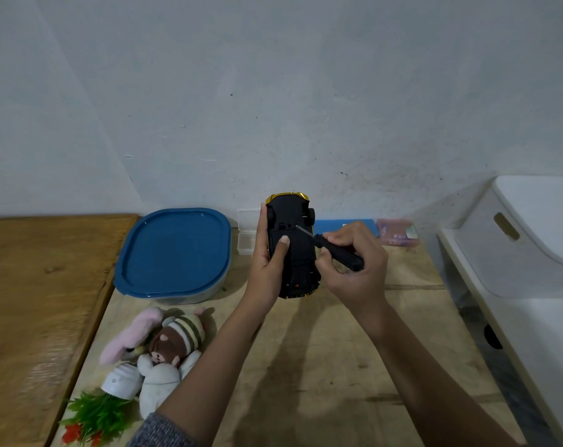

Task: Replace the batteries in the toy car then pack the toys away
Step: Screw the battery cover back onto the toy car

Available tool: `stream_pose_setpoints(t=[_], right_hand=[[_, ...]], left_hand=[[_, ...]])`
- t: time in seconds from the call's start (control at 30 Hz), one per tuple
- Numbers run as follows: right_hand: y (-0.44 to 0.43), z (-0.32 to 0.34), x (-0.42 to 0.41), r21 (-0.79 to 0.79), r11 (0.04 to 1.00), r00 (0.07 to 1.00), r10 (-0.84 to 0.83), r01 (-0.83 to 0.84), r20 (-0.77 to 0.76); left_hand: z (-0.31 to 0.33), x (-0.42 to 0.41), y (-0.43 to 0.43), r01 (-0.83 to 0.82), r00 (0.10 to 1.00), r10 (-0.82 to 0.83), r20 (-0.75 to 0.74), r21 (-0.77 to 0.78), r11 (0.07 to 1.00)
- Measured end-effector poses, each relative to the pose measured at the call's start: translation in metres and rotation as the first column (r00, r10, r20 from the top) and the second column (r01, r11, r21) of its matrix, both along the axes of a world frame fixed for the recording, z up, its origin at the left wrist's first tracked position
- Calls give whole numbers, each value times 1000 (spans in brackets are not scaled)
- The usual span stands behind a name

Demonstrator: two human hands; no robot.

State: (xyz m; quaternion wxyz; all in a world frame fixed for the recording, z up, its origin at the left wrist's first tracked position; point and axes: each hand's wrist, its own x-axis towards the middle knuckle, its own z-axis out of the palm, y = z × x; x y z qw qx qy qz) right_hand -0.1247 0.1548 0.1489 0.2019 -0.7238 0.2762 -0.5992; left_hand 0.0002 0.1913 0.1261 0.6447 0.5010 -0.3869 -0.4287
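Note:
A yellow toy car [301,253] is held upside down above the wooden table, its black underside facing me. My left hand [267,266] grips its left side, thumb pressed on the black battery cover. My right hand [354,269] grips a black-handled screwdriver [335,253], and the metal tip touches the underside near the car's far wheels. A plush bear in a striped hat [173,343] and a pink plush toy [128,337] lie at the front left of the table.
A clear container with a blue lid [173,253] sits left of the car. Small clear boxes [246,233], a blue packet [348,225] and a pink pack [398,232] line the wall. A toppled artificial plant in a white pot [112,398] lies front left. A white bin [531,240] stands to the right.

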Motion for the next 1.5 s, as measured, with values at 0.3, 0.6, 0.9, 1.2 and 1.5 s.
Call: stream_pose_setpoints(t=[0.3,0.6,0.9,1.2,1.5], right_hand=[[-2,1,1,-16,999,999,35,-35,-3],[-3,2,3,-84,995,995,-63,56,-80],[-6,12,4,-18,994,986,-107,106,-126],[-10,21,2,221,973,993,-91,74,69],[-8,25,3,190,980,996,-72,62,46]], left_hand=[[1,2,-2,3,999,-3,-35,-14,1000],[1,4,-4,-6,1000,5,-20,-34,999],[1,6,-4,-2,999,4,47,-46,999],[4,8,-5,16,996,-11,83,-67,998],[4,6,-3,12,996,-5,84,-88,996]])
